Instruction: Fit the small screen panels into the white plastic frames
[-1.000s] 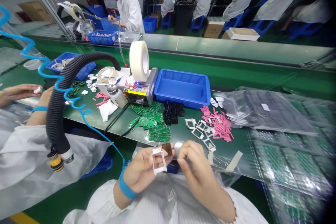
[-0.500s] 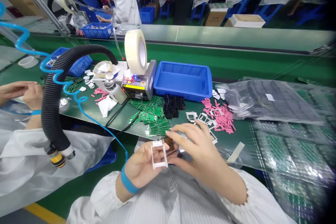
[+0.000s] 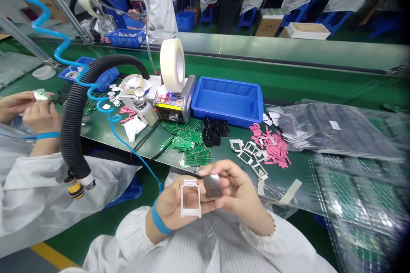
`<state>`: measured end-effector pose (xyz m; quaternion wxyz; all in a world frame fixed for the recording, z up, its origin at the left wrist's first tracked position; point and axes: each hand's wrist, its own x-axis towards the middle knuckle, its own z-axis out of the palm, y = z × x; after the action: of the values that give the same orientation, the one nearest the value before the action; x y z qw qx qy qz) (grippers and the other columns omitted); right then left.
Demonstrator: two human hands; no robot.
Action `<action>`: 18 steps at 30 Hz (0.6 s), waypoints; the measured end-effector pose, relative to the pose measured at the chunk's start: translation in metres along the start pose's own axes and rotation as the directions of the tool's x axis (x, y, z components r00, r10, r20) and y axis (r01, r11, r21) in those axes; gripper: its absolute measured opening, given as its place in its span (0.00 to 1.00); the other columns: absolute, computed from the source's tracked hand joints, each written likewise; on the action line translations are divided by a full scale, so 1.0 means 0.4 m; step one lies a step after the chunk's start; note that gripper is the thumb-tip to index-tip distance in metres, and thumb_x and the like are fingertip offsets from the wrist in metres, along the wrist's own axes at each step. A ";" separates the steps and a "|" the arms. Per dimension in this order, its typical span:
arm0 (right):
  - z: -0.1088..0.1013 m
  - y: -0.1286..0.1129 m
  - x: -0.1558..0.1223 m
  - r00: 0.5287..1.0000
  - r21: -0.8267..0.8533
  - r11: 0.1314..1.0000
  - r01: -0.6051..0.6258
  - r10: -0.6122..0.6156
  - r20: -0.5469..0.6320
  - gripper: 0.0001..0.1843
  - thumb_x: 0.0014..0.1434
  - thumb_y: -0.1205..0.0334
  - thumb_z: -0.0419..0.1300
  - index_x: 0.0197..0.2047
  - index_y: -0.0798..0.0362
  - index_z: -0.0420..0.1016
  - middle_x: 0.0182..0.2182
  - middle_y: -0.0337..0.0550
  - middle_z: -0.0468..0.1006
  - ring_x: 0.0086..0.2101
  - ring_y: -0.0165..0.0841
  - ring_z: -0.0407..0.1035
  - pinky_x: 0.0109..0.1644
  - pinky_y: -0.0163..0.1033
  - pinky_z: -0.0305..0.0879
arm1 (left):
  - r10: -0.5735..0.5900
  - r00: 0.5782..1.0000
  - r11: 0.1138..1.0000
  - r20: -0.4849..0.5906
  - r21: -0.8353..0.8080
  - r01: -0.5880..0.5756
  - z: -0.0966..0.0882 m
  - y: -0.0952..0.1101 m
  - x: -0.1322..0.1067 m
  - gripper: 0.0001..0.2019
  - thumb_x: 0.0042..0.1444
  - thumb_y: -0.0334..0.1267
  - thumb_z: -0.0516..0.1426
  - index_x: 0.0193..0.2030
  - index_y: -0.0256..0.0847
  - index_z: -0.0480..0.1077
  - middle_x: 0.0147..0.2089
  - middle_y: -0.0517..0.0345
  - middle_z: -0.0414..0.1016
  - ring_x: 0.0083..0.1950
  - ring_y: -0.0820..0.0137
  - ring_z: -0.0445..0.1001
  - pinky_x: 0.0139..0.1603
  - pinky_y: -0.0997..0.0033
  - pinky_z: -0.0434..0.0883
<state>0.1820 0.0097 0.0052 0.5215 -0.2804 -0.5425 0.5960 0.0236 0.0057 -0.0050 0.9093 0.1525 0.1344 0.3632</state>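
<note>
My left hand [image 3: 168, 209], with a blue band at the wrist, holds a small white plastic frame [image 3: 191, 212] upright over the palm. Its large rectangular window shows the fingers behind. Right beside it, my right hand [image 3: 240, 185] grips a thin dark rectangular panel [image 3: 212, 186] with a glossy face, by its right edge. The panel's left edge is close to the left thumb; whether they touch I cannot tell. Beyond both hands lie green circuit boards [image 3: 196, 155], black parts [image 3: 211, 134], loose white frames [image 3: 245, 158] and pink strips [image 3: 273, 151].
A blue bin [image 3: 227, 102] stands behind the boards, beside a tape dispenser [image 3: 174, 104]. A black flexible hose [image 3: 72, 128] and a coiled blue cord [image 3: 120, 136] hang at left. Bagged sheets [image 3: 339, 130] cover the right side. A co-worker's hands [image 3: 40, 115] hold a circuit board.
My right hand has drawn its fingers in around the dark panel, which now faces me in plain view. The white frame has shifted slightly down. The view has turned a little left.
</note>
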 end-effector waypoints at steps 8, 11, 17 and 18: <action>-0.017 -0.049 0.004 0.996 -0.343 0.935 0.085 -0.093 -0.008 0.17 0.56 0.48 0.60 0.46 0.47 0.67 0.42 0.46 0.73 0.44 0.37 0.69 0.45 0.46 0.69 | 0.080 0.997 0.970 -0.005 0.231 -0.076 0.032 0.022 -0.016 0.15 0.41 0.49 0.65 0.32 0.41 0.79 0.53 0.45 0.73 0.56 0.51 0.69 0.57 0.46 0.62; -0.017 -0.091 0.014 0.974 -0.701 0.696 0.153 -0.227 -0.012 0.02 0.60 0.62 0.57 0.34 0.49 0.70 0.29 0.40 0.69 0.34 0.33 0.67 0.39 0.43 0.66 | 0.150 0.987 0.865 0.055 0.476 -0.158 0.032 0.031 -0.023 0.16 0.42 0.48 0.65 0.37 0.43 0.79 0.57 0.45 0.70 0.55 0.53 0.69 0.57 0.52 0.63; -0.011 -0.099 0.014 0.958 -0.878 0.441 0.185 -0.279 0.062 0.06 0.60 0.68 0.55 0.32 0.49 0.66 0.28 0.37 0.68 0.33 0.32 0.65 0.50 0.51 0.54 | 0.182 0.971 0.757 0.153 0.609 -0.238 0.033 0.035 -0.028 0.16 0.46 0.43 0.63 0.44 0.47 0.77 0.60 0.46 0.68 0.60 0.53 0.65 0.59 0.54 0.60; -0.012 -0.096 0.012 0.961 -0.884 0.432 0.179 -0.268 0.064 0.05 0.60 0.68 0.55 0.33 0.49 0.65 0.28 0.37 0.68 0.33 0.33 0.65 0.51 0.51 0.54 | 0.177 0.972 0.745 0.154 0.624 -0.235 0.034 0.035 -0.028 0.16 0.47 0.43 0.63 0.45 0.48 0.77 0.60 0.46 0.67 0.60 0.53 0.65 0.59 0.54 0.60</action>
<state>0.1971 0.0109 0.0410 0.3981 -0.4599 -0.7808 0.1428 0.0119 0.0050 0.0143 0.7622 0.4813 0.1932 0.3873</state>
